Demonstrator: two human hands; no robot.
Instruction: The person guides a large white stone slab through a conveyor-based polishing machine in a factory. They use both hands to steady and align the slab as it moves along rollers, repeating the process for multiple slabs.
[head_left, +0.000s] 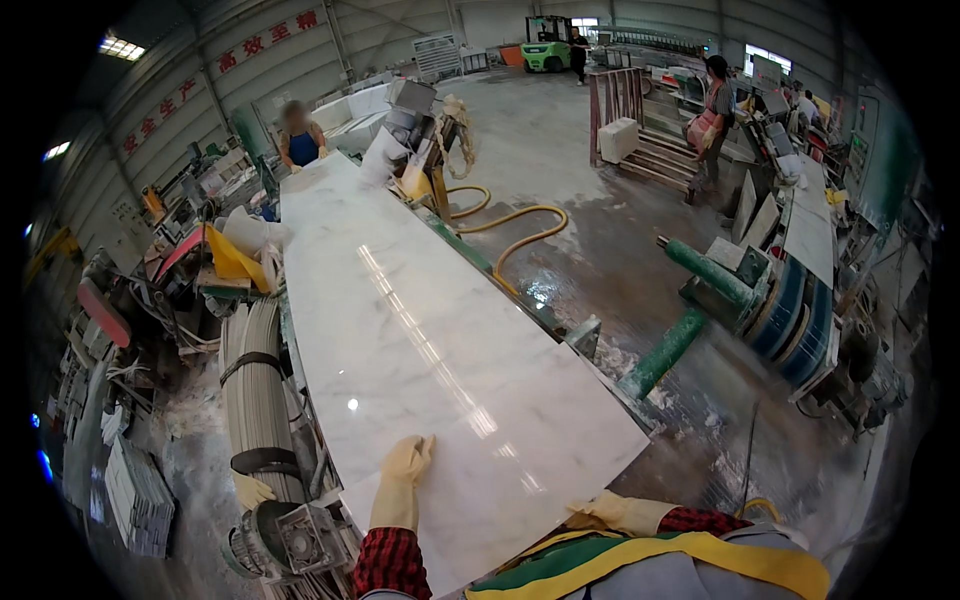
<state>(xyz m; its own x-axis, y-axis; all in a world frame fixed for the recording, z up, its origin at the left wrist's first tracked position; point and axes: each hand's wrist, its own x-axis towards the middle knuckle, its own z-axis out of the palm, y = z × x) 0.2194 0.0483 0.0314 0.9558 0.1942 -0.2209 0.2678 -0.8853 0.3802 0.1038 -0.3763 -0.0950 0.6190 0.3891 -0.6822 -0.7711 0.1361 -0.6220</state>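
A long polished white marble slab [400, 300] lies flat in front of me and runs away toward the upper left. My left hand [405, 465], in a pale yellow rubber glove, rests flat on the slab's near end with fingers spread. My right hand [615, 512], also gloved, sits at the slab's near right edge by my apron; its fingers are curled and I cannot tell if it grips the edge. A person in a blue top [300, 140] stands at the slab's far end.
A ribbed grey hose and motor [265, 400] lie left of the slab. Yellow hoses [520, 225] cross the wet floor to the right. Green rollers [700, 300], more slabs, another person [712, 120] and a green forklift [547, 45] stand to the right and behind.
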